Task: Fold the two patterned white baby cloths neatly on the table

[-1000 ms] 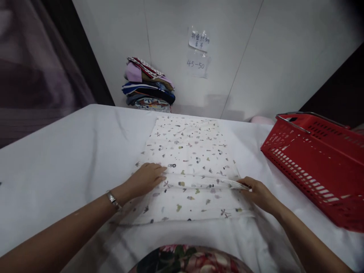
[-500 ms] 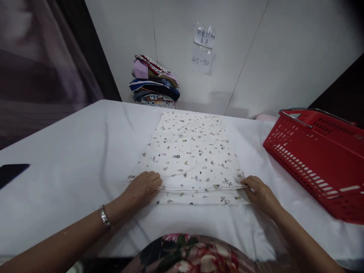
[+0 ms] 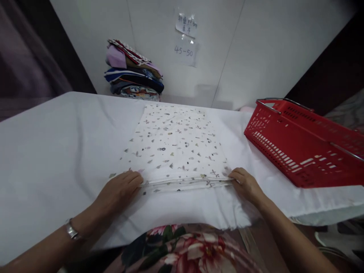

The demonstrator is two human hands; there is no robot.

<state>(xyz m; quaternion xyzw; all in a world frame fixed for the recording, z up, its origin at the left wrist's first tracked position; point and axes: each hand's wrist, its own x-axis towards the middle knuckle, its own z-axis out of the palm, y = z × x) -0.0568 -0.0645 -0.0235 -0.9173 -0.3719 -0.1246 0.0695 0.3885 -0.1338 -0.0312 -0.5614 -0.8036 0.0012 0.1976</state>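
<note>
A white cloth (image 3: 176, 144) printed with small plants and shapes lies spread on the white-covered table. Its near edge is folded over in a narrow layered strip. At the left end of that strip, my left hand (image 3: 123, 185) is closed, fingers curled over the cloth's edge; a silver bracelet circles this wrist. My right hand (image 3: 245, 184) pinches the strip's right end between thumb and fingers. Between the two hands the fold runs fairly straight. The cloth's far end reaches the back of the table.
To the right stands a red plastic basket (image 3: 290, 148) with metal handles. Behind the table's back edge is a stack of folded fabrics (image 3: 133, 72) against the wall. Two paper notes (image 3: 184, 49) are taped there. A white sheet covers the table (image 3: 51, 151).
The camera view has turned to the right, so more of the basket shows. Both hands keep their hold on the folded edge, and the underlying strip near me appears narrower.
</note>
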